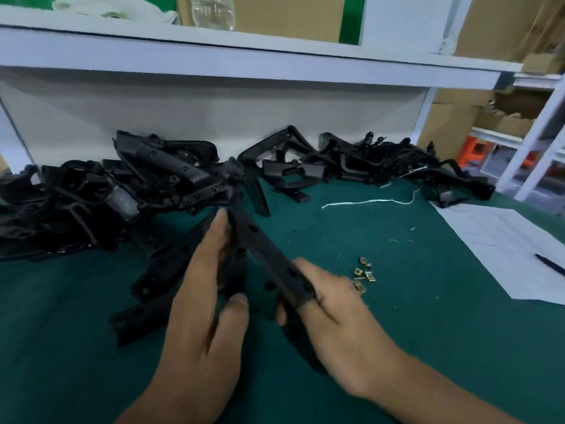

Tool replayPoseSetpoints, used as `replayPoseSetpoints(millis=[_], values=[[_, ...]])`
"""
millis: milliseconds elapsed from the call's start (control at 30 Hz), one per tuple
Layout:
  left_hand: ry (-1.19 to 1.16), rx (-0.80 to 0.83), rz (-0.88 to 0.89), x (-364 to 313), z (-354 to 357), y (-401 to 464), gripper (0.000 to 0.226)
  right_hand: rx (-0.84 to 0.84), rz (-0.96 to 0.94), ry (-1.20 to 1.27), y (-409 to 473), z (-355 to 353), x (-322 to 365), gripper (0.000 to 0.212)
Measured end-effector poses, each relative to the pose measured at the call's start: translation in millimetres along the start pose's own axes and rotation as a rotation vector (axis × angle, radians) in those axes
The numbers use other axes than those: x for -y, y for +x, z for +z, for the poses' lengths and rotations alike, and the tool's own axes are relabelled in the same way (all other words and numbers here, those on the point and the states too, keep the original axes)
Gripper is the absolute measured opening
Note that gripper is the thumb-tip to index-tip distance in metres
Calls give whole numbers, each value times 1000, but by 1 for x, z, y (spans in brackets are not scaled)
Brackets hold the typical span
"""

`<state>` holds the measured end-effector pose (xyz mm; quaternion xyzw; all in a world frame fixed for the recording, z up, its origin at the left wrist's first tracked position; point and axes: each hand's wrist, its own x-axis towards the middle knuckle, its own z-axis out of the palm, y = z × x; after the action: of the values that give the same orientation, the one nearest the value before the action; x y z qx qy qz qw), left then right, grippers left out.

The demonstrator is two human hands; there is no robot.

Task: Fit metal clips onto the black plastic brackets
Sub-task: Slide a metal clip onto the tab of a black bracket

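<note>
Over green matting, both hands (left (198, 304), right (333, 319)) clamp fingers on one bracket (266, 249); five-odd clips (363, 274) beside.

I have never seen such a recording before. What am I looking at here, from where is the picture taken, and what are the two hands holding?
There is no machine here. A person wears a camera on the head, so the single picture looks forward and down at that person's own two bare hands.

The left hand and the right hand together hold one long black plastic bracket with holes. The left fingers lie along its side and the right fingers curl round its near end.

Below lies a green work mat. A pile of black plastic brackets stretches along the back. A small heap of brass-coloured metal clips lies right of the hands, untouched. Further right lie a white paper sheet with a dark pen on it.
</note>
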<state>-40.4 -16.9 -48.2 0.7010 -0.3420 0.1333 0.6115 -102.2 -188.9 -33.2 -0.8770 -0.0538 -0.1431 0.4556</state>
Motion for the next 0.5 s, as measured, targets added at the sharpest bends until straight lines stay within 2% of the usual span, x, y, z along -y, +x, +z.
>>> replayPoseSetpoints(millis=[33, 100, 200, 233, 300, 367, 433, 500], values=[[-107, -35, -20, -3, 6, -1, 66, 33, -60, -167, -2, 1, -2, 19], [-227, -140, -107, -6, 16, 0, 74, 59, -223, -480, -1, 3, -1, 12], [-124, -189, -190, -8, 23, 7, 72, 103, -357, -635, -2, 7, 1, 18], [-92, -186, -204, -7, 23, 8, 72, 129, -377, -660, -2, 5, 1, 14], [-61, -187, -228, -7, 24, 7, 70, 162, -354, -672, 3, -9, -5, 3], [-44, -143, -288, -6, 28, 4, 64, 87, -259, -603, 13, -36, -20, 7], [10, 25, -338, -5, 32, 0, 54, -21, -122, -503, 20, -64, -35, 10], [58, 158, -402, -3, 31, 2, 57, -33, -20, -463, 21, -81, -49, 12]])
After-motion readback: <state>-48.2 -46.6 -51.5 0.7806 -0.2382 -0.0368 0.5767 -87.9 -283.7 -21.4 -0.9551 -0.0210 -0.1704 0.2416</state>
